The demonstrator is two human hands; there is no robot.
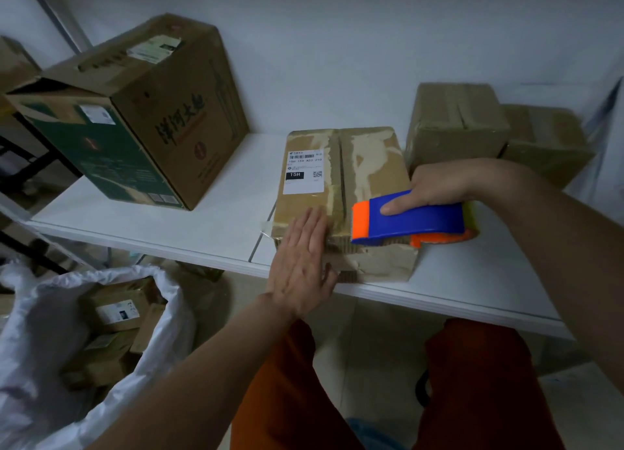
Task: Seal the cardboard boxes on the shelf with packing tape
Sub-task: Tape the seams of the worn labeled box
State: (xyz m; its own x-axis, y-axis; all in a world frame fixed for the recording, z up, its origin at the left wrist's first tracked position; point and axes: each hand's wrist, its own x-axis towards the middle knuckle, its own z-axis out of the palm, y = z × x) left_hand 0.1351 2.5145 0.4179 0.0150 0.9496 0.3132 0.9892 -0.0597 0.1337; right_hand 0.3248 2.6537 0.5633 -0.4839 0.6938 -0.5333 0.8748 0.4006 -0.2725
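Being pressed flat by the open left hand (305,263), the box (344,199); tape dispenser (410,218) is being gripped by right hand (435,187) fingers.

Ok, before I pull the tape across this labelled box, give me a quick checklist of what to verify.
1. Left hand steadies the labelled box, flat on its near left corner: ok.
2. Right hand grips the blue and orange tape dispenser: ok.
3. Dispenser at the box's near edge, right of the centre seam: ok.
4. Tape end stuck to the cardboard: cannot tell.
5. Box fully on the white shelf: not ok, near end overhangs the edge.
6. Shipping label off the seam: ok.
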